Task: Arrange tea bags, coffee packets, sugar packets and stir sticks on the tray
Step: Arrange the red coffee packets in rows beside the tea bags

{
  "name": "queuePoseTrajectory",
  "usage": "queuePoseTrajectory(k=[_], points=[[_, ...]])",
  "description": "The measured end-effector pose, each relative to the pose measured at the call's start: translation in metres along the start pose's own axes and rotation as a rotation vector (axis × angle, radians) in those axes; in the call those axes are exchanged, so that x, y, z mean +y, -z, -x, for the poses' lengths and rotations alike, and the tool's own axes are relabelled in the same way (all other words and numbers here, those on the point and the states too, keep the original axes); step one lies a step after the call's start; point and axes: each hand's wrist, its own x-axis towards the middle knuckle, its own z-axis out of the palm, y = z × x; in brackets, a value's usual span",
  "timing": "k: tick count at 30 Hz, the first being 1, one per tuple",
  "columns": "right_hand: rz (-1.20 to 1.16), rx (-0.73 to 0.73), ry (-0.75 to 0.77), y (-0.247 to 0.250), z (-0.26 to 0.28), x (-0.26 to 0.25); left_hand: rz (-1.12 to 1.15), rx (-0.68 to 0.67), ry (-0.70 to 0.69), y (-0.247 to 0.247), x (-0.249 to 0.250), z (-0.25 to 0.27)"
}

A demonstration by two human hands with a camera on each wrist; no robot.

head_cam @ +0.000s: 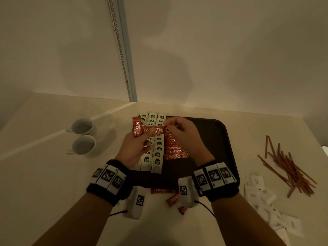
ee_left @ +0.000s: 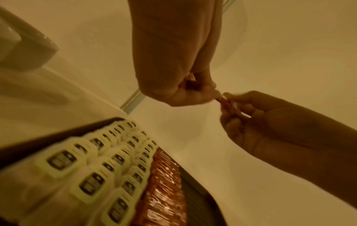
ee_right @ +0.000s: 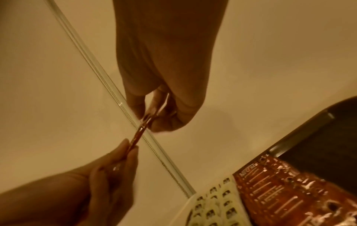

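Observation:
A black tray point(head_cam: 221, 139) carries rows of white tea bags point(head_cam: 157, 153) on its left and a column of red coffee packets point(head_cam: 175, 151) beside them. Above the tea bags my left hand point(head_cam: 145, 137) grips two coffee packets, one upright point(head_cam: 137, 127) and one lying crosswise point(head_cam: 154, 130). My right hand point(head_cam: 168, 127) pinches the right end of the crosswise packet. The wrist views show that packet edge-on point(ee_right: 139, 134) between both hands, over the tea bags point(ee_left: 96, 168) and coffee packets point(ee_left: 166, 191).
Brown stir sticks point(head_cam: 291, 167) lie heaped on the table right of the tray, with white sugar packets point(head_cam: 262, 196) in front of them. Loose coffee packets point(head_cam: 173, 199) lie by the tray's near edge. Two white cups point(head_cam: 83, 135) stand at the left. A wall rises behind.

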Motion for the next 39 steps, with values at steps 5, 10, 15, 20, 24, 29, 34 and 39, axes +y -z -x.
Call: queuePoseTrajectory(k=[5, 10, 15, 20, 24, 29, 34, 39], points=[[-0.019, 0.048, 0.086, 0.000, 0.003, -0.014, 0.153, -0.031, 0.025, -0.009, -0.002, 0.007], [0.041, 0.076, 0.110, 0.008, 0.002, -0.025, 0.242, -0.065, 0.022, -0.012, -0.002, 0.010], [0.093, 0.051, 0.091, 0.014, 0.004, -0.026, 0.293, -0.071, 0.018, -0.007, -0.003, 0.010], [0.103, 0.033, 0.083, 0.018, 0.005, -0.026, 0.265, -0.057, 0.042, -0.004, -0.005, 0.011], [0.177, -0.067, 0.027, 0.027, 0.005, -0.010, 0.034, -0.033, 0.013, -0.002, 0.000, 0.012], [0.238, -0.093, -0.148, 0.047, 0.010, 0.041, -0.140, 0.085, -0.002, 0.009, 0.001, 0.005], [0.326, -0.157, -0.349, 0.049, 0.029, 0.096, -0.017, 0.105, 0.043, 0.018, 0.000, 0.005], [0.348, -0.150, -0.438, 0.031, 0.035, 0.125, 0.013, 0.114, 0.060, 0.019, -0.002, 0.008]])
